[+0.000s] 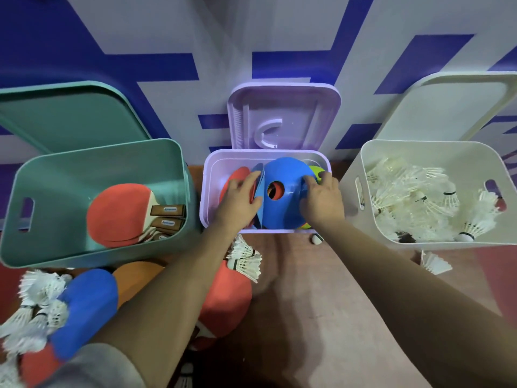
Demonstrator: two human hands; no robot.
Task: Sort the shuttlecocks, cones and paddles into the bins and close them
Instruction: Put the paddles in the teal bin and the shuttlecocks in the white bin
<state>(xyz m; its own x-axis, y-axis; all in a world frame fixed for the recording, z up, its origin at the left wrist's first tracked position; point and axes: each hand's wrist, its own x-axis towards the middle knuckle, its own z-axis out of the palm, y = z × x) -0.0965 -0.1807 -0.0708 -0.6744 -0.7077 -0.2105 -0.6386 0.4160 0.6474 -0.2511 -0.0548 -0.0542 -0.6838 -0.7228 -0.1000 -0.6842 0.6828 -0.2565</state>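
Observation:
Three open bins stand in a row on the floor. The purple bin [207, 175] in the middle holds disc cones. A blue cone [282, 208] stands on edge in it, and my left hand [240, 200] and my right hand [321, 200] both press on its sides. The green bin [100, 155] on the left holds red paddles [120, 214]. White shuttlecocks [419, 203] fill the white bin [372, 152] on the right. On the floor near me lie a blue cone [86, 309], an orange cone [137, 275], a red cone [226, 301] and loose shuttlecocks [246, 259].
Each bin's lid leans open against the blue and white wall behind: green lid [67, 116], purple lid [282, 116], white lid [458, 107]. A pile of shuttlecocks [33, 312] lies at the lower left. One shuttlecock [436, 264] lies in front of the white bin.

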